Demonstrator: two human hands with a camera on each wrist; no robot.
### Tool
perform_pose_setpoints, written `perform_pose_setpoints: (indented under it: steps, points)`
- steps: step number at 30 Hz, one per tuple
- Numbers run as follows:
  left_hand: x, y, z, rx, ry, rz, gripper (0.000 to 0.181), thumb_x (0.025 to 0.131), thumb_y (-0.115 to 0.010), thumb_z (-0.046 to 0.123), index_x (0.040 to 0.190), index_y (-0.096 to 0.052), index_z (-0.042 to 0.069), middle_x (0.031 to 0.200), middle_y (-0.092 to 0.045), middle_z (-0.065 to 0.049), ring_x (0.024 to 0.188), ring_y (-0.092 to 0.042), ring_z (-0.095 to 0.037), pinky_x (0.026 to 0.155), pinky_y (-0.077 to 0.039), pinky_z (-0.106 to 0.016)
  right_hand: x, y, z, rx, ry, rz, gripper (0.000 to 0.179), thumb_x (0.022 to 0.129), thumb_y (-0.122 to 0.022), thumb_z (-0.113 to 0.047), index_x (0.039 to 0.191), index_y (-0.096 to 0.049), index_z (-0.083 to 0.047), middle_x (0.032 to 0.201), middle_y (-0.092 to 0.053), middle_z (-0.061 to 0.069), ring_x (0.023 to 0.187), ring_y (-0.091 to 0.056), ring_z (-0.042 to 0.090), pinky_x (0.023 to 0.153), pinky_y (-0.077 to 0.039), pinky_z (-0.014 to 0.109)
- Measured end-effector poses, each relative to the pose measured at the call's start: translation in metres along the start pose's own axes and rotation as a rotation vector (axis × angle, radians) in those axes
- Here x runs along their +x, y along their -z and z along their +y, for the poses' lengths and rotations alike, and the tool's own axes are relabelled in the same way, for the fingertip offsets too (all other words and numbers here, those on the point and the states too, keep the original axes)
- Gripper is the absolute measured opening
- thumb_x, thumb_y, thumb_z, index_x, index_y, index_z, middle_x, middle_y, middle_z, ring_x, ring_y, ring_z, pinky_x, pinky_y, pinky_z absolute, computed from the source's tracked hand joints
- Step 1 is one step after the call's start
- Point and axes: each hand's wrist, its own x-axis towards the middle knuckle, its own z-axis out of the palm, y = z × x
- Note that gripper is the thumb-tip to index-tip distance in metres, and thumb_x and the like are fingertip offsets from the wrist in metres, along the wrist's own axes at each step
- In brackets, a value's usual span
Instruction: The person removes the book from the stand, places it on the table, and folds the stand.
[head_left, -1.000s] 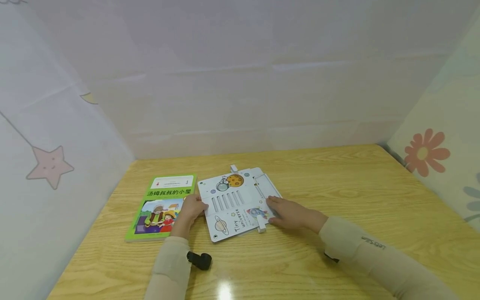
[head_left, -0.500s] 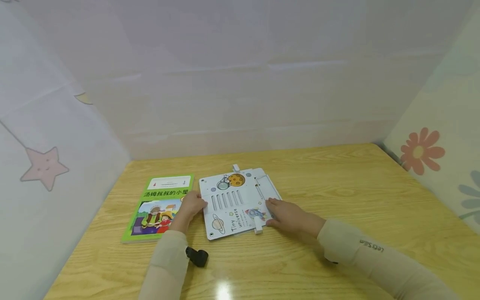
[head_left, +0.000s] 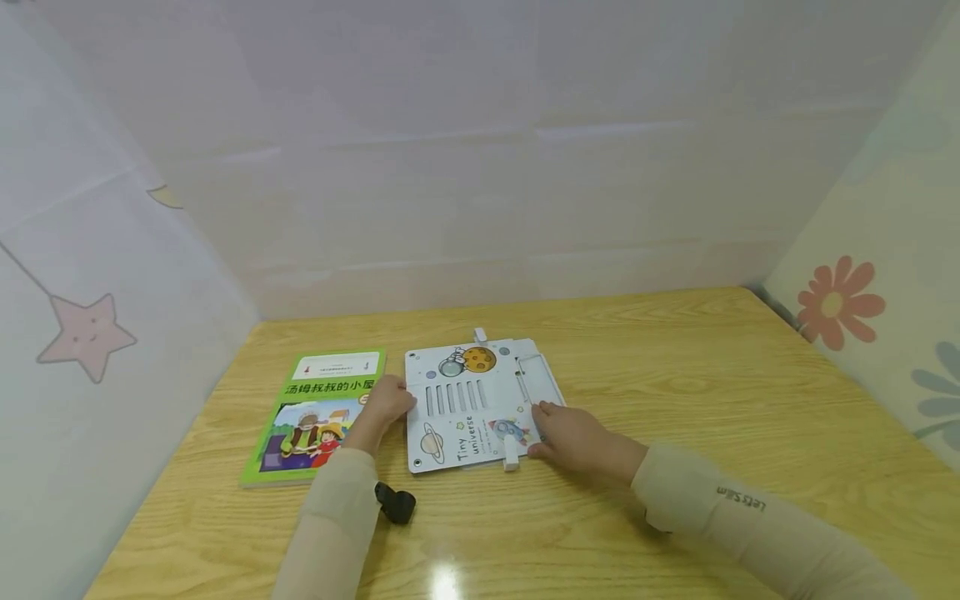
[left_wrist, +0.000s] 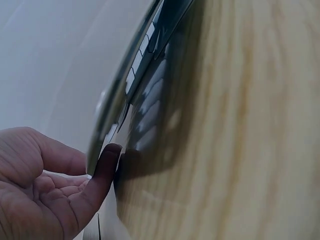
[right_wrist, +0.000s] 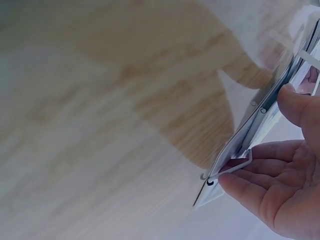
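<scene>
A white book stand (head_left: 457, 408), printed with planets, a rocket and "Tiny universe", lies flat and folded on the table. Narrow slots run across its middle, and white clips (head_left: 512, 455) stick out at its near and far edges. My left hand (head_left: 388, 399) pinches the stand's left edge; in the left wrist view its thumb is over the panel (left_wrist: 111, 107) and a fingertip underneath. At the right side, my right hand (head_left: 576, 437) grips the stand's edge. Fingers of that hand touch a bent white wire (right_wrist: 239, 167) in the right wrist view.
A green picture book (head_left: 315, 421) lies left of the stand, partly behind my left hand. The wooden table (head_left: 697, 375) meets pale patterned sheets (head_left: 480, 208) at the back and sides. A black wrist device (head_left: 396, 504) sits at my left sleeve.
The book stand has turned slightly clockwise and shifted a little right, so its left edge stands nearly straight. Both hands have stayed on its sides. The view has shifted slightly.
</scene>
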Motion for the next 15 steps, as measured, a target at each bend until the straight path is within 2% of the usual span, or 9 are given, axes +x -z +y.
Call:
perform_pose_setpoints:
  steps: [4,8,11,15]
  points:
    - [0.0018,-0.0007,0.0003,-0.036,0.010,-0.014,0.012,0.077,-0.052,-0.003,0.087,-0.054,-0.008,0.081,-0.049,-0.014,0.074,-0.046,-0.024,0.058,-0.039,-0.027,-0.0020,0.0003,-0.0036,-0.004,-0.008,0.000,0.063,0.083,-0.053,-0.038,0.116,-0.043,0.015,0.115,-0.046,0.028,0.106,-0.044,0.036,0.086,-0.038,0.041]
    - [0.0039,-0.0015,0.0009,-0.069,0.027,-0.031,0.017,0.078,-0.051,-0.003,0.094,-0.055,-0.008,0.085,-0.051,-0.014,0.077,-0.047,-0.023,0.062,-0.040,-0.028,-0.0027,0.0010,-0.0065,-0.024,-0.017,0.001,0.063,0.082,-0.054,-0.039,0.115,-0.045,0.015,0.114,-0.048,0.027,0.105,-0.046,0.035,0.084,-0.040,0.041]
    - [0.0054,-0.0020,0.0011,-0.083,0.026,-0.039,0.025,0.079,-0.051,-0.003,0.103,-0.054,-0.009,0.091,-0.053,-0.015,0.082,-0.048,-0.024,0.068,-0.041,-0.030,-0.0023,0.0009,-0.0077,-0.051,-0.030,-0.001,0.063,0.082,-0.054,-0.040,0.114,-0.046,0.014,0.113,-0.049,0.026,0.104,-0.047,0.034,0.082,-0.041,0.041]
    - [0.0065,-0.0019,0.0020,-0.083,0.011,-0.043,0.027,0.079,-0.051,-0.003,0.105,-0.053,-0.009,0.093,-0.054,-0.016,0.085,-0.049,-0.025,0.073,-0.042,-0.033,-0.0025,0.0024,-0.0100,-0.047,-0.053,-0.012,0.063,0.081,-0.054,-0.040,0.114,-0.046,0.013,0.111,-0.050,0.025,0.102,-0.049,0.033,0.080,-0.042,0.041]
